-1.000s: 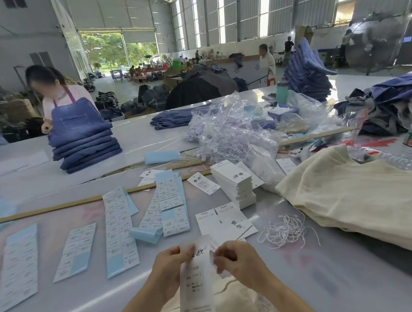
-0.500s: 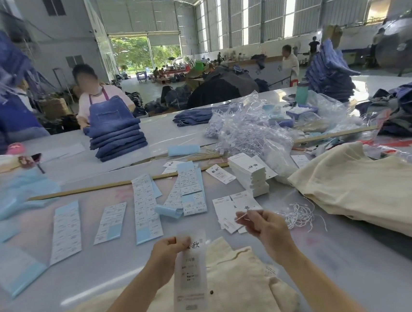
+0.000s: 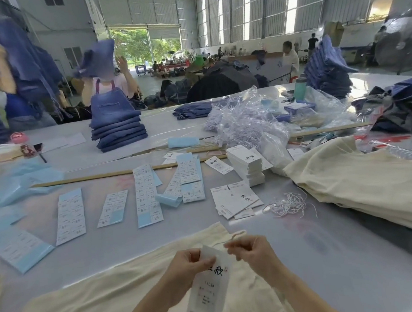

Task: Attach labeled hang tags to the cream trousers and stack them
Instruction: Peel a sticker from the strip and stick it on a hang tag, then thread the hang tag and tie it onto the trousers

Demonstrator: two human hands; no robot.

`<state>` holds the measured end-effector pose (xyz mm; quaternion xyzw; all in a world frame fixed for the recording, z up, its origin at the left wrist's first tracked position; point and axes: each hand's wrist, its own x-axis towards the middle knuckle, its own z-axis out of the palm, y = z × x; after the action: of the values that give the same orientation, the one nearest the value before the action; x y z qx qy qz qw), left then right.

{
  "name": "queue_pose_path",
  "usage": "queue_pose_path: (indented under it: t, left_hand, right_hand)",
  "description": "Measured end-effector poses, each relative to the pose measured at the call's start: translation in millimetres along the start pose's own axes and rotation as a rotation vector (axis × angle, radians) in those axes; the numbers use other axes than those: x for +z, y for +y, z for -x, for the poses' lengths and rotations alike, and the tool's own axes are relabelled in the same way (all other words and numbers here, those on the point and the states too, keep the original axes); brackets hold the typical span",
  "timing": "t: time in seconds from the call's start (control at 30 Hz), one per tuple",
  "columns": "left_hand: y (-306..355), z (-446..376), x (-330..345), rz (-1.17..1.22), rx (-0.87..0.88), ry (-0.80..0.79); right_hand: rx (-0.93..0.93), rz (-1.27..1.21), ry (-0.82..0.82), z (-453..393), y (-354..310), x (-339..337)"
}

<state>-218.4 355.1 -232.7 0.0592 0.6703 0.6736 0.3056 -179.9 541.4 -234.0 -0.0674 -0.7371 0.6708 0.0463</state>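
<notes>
Cream trousers point(image 3: 108, 301) lie flat on the grey table right in front of me. My left hand point(image 3: 185, 266) pinches the top of a long white hang tag point(image 3: 208, 291) with black characters, held upright over the trousers. My right hand point(image 3: 251, 249) is closed on a thin white string point(image 3: 235, 236) beside the tag's top edge. More cream trousers point(image 3: 368, 183) lie piled at the right. A stack of white hang tags point(image 3: 246, 164) stands in the middle, with loose tags point(image 3: 236, 199) and a tangle of strings point(image 3: 287, 204) nearer me.
Blue-backed sticker label sheets point(image 3: 145, 194) lie spread across the left of the table. A wooden stick point(image 3: 89, 178) runs across it. Clear plastic bags point(image 3: 252, 123) and stacked blue jeans point(image 3: 118, 131) sit further back. People handle denim across the table at the far left.
My right hand came back from the loose strings to the tag's top with a string in it. The view shifted left and down, showing more of the cream trousers.
</notes>
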Motion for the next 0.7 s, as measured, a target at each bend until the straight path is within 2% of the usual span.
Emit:
queue_pose_path:
  t: [0.1,0.27,0.43,0.6,0.7]
  left_hand:
    - [-5,9,6,0.015,0.029,-0.017]
    - [-11,16,11,0.135,0.050,0.082]
    - [-16,22,15,0.184,0.136,0.060]
    - [-20,28,26,0.121,0.261,0.106]
    - [-23,30,32,0.092,0.284,0.186]
  right_hand:
    - [0.049,-0.094,-0.075,15,4,7]
    - [0.120,-0.220,-0.079,27,1,12]
    - [0.251,-0.446,0.009,34,4,20]
    - [0.378,-0.632,-0.035,43,1,28]
    - [0.452,-0.666,0.015,48,-1,31]
